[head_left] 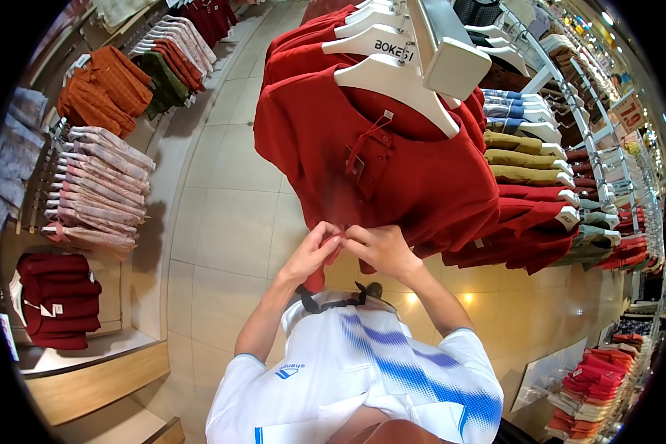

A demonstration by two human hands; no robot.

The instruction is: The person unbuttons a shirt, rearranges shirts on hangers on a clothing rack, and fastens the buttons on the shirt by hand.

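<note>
In front of me hangs a red blouse [422,181] on a white hanger [392,87], with a tag on a red cord [370,132] at its buttoned neckline. Both of my hands meet at its lower front. The fingers of my left hand [309,255] are pinched on the red fabric. My right hand [383,250] is pinched against the same fabric, its fingertips almost touching the left ones. A short piece of red cloth shows below the fingers. Exactly what detail lies between the fingertips is too small to make out.
More red garments on white hangers crowd behind the blouse, under a rail with a white end cap [457,68]. Olive shirts [522,157] hang to the right. On the left are pink patterned clothes [100,189], an orange shirt [105,90] and a wooden-edged shelf [100,381].
</note>
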